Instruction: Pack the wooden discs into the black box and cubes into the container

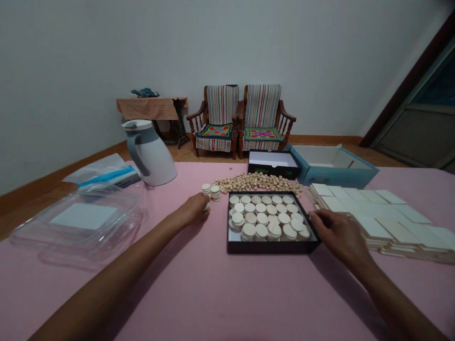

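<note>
The left hand (194,210) was clamped on a few pale discs (206,207), with two short stacks (215,193) just beyond its fingertips. To its right, a strip of pink worktop (209,293) separated it from the left edge of the black tray (273,246), where rows of round discs (261,219) stood. The right hand (337,232) met the tray's right edge with its fingertips; whether they pinched the rim could not be told. Square boards (398,229) crowded close on that hand's outer side, while the bead heap (256,181) hemmed in the tray's far edge. Nearer than both hands, the worktop lay open; left of the left hand, more cloth reached to the clear containers (117,213).
</note>
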Demonstrator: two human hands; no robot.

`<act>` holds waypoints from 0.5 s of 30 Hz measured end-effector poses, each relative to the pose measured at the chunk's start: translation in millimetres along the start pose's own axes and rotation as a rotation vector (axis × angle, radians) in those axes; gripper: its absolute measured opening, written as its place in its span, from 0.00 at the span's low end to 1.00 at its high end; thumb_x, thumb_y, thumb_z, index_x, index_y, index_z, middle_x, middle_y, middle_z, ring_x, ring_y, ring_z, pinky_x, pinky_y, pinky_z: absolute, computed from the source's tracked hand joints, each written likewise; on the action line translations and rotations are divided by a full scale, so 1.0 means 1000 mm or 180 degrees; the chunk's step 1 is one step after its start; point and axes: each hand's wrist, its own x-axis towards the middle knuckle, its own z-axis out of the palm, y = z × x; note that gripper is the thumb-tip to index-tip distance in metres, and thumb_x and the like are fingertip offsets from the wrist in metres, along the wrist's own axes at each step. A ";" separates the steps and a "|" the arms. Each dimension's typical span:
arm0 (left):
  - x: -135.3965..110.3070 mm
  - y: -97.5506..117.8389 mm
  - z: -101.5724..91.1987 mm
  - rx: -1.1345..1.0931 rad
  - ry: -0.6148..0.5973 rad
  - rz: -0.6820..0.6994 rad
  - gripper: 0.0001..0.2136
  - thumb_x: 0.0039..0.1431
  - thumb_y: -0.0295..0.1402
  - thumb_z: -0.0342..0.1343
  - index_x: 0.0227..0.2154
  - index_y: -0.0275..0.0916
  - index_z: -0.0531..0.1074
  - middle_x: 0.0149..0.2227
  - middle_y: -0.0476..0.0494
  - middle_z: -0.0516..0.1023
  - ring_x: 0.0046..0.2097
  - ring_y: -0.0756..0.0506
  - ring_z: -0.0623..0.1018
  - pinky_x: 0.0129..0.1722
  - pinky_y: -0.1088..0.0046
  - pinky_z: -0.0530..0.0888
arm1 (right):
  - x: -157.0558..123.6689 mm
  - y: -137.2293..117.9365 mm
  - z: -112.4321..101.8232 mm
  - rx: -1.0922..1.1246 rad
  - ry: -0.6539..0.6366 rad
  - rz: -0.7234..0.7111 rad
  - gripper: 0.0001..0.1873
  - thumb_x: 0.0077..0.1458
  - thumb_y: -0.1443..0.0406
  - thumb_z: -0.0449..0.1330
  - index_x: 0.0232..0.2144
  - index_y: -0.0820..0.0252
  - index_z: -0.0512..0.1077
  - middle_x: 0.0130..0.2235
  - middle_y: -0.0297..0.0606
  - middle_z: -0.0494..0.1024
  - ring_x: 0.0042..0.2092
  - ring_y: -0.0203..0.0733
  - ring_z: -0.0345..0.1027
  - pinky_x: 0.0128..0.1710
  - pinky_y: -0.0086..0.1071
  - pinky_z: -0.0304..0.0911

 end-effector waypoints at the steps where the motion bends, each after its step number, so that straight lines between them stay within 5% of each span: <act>1: -0.001 0.001 0.000 -0.0003 -0.0013 -0.0014 0.10 0.51 0.31 0.53 0.37 0.37 0.71 0.41 0.37 0.76 0.40 0.42 0.77 0.37 0.73 0.70 | 0.000 0.002 0.001 0.0056 0.0053 0.0014 0.19 0.58 0.55 0.51 0.28 0.57 0.77 0.27 0.38 0.80 0.28 0.43 0.73 0.26 0.31 0.60; 8: -0.011 0.004 -0.013 -0.0157 -0.0204 0.0152 0.09 0.53 0.33 0.54 0.36 0.35 0.71 0.39 0.36 0.77 0.39 0.42 0.77 0.36 0.72 0.69 | 0.000 0.014 0.008 0.0357 0.0150 0.0118 0.16 0.56 0.56 0.53 0.30 0.59 0.76 0.27 0.39 0.80 0.28 0.44 0.74 0.26 0.31 0.63; 15: -0.022 0.021 -0.055 -0.0687 -0.0260 0.0651 0.11 0.55 0.33 0.54 0.41 0.36 0.69 0.39 0.42 0.76 0.38 0.46 0.74 0.37 0.75 0.68 | -0.001 0.010 0.004 0.0735 0.0265 0.0325 0.17 0.55 0.54 0.53 0.34 0.58 0.75 0.29 0.38 0.80 0.27 0.42 0.74 0.28 0.33 0.66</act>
